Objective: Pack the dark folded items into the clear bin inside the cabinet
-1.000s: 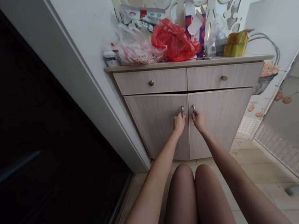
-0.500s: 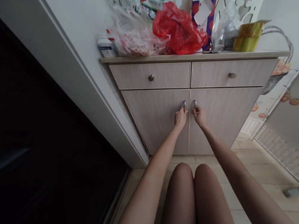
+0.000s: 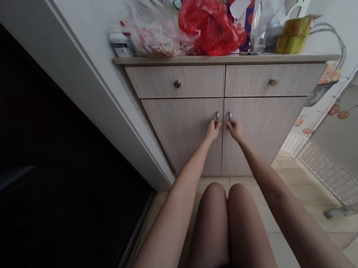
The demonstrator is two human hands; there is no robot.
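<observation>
A light wooden cabinet point(image 3: 182, 138) stands in front of me with two drawers above two closed doors. My left hand point(image 3: 212, 130) grips the metal handle point(image 3: 217, 116) of the left door. My right hand point(image 3: 235, 130) grips the metal handle point(image 3: 229, 115) of the right door point(image 3: 263, 132). Both doors look shut, with only a thin seam between them. My knees are low in the middle of the view, close to the cabinet.
On the cabinet top lie a red plastic bag point(image 3: 211, 25), a clear bag point(image 3: 157, 36), a small white box point(image 3: 119, 45) and a yellow-green packet point(image 3: 294, 35). A dark doorway point(image 3: 39, 168) is at left. A glass panel with fruit prints point(image 3: 355, 138) is at right.
Both hands stay on the door handles and the doors remain shut. The view has shifted, so the cabinet sits slightly higher and closer in the frame.
</observation>
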